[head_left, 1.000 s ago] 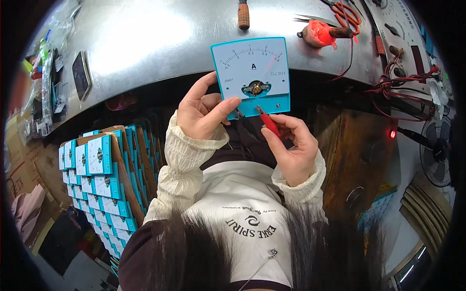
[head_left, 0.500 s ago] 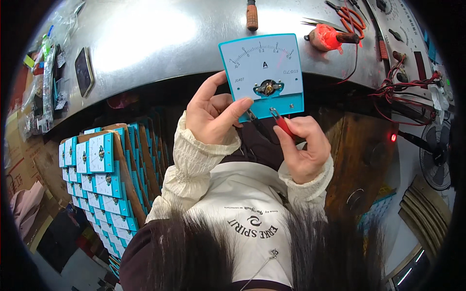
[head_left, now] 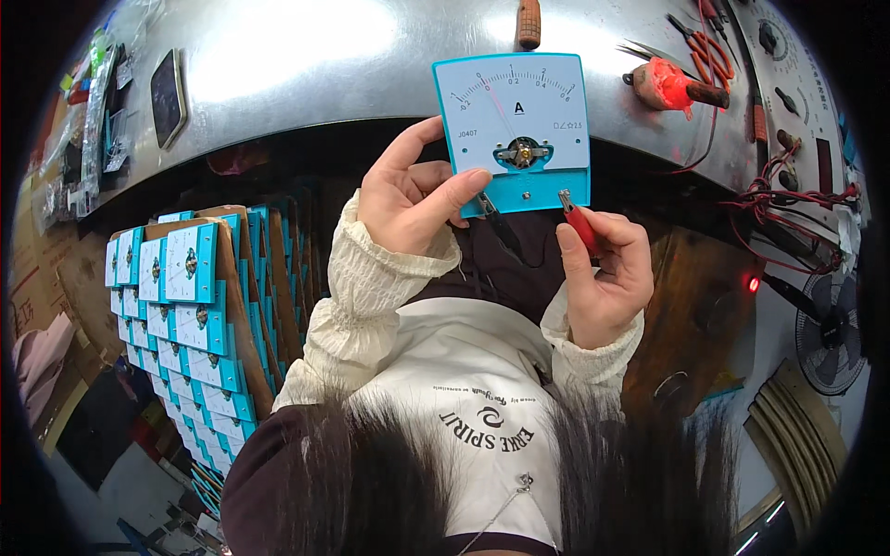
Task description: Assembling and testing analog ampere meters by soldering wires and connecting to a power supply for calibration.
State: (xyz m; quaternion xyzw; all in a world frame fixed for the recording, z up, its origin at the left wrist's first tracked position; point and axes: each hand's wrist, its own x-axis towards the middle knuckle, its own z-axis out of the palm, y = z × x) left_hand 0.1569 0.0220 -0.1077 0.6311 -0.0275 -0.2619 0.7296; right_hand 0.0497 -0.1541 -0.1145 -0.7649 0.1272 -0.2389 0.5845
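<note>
My left hand (head_left: 414,190) grips the lower left edge of a blue ammeter (head_left: 519,111) with a white dial, its thumb on the front. The meter is held up before the bench edge, and its thin red needle stands left of the dial's middle. A black alligator clip (head_left: 501,230) sits at the meter's lower left, beside my left thumb. In my right hand (head_left: 607,273), thumb and fingers are closed on a red alligator clip (head_left: 578,225). The red clip's jaw touches the right terminal screw on the lower blue strip; another screw shows in the strip's middle.
Stacked boards of similar meters (head_left: 190,324) stand at the left. On the metal bench (head_left: 306,88) lie a phone (head_left: 168,98), a wooden-handled tool (head_left: 528,25), orange-handled scissors (head_left: 712,57) and a red-coated pot (head_left: 666,85). Red and black wires (head_left: 788,199) hang by a control panel (head_left: 788,83); a fan (head_left: 830,334) is below.
The red clip has moved right, from the middle screw to the right one. The needle has swung from the dial's right side to its left. The meter sits slightly higher and further right.
</note>
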